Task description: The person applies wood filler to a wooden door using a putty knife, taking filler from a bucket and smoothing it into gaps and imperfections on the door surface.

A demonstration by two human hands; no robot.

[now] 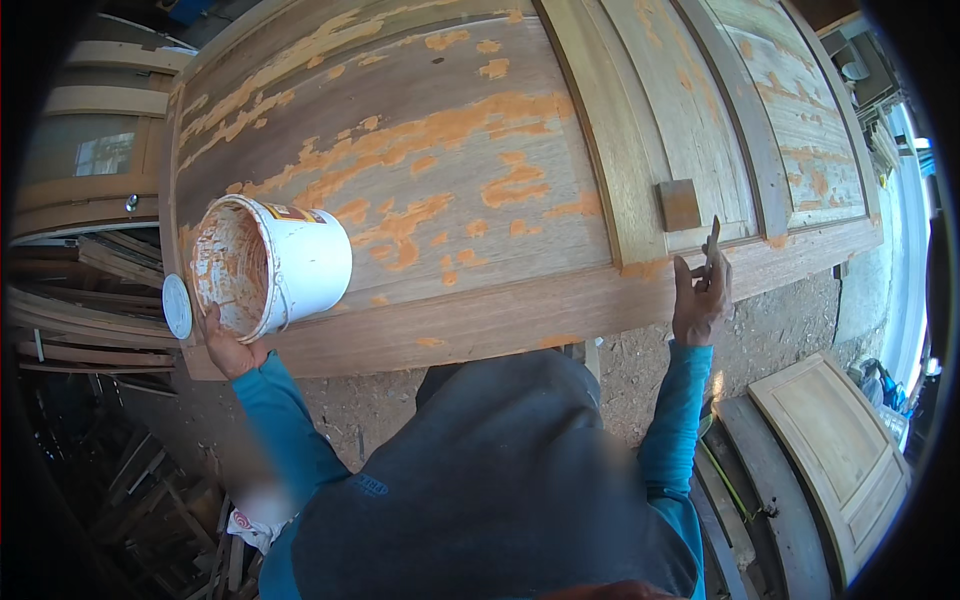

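My left hand [232,345] grips the rim of a white plastic bucket [310,265], which tilts with its mouth toward the left. Orange filler smears the bucket's inner wall. Beside it, at the panel's left edge, is a round white lid [177,306]. Over the near edge of the large wooden door [470,325], my right hand [703,300] is raised with bent fingers. A thin dark thing sticks up from those fingers, too narrow to make out. Just beyond that hand, a small wooden block [680,205] rests on the door. Patches of orange filler [400,230] mark the door's panels.
Wooden frames [100,100] and stacked strips of wood [90,330] stand along the left. At the lower right, a pale panelled door [830,440] leans beside darker boards [780,490]. Bare dirt floor [630,370] shows beneath the door's near edge.
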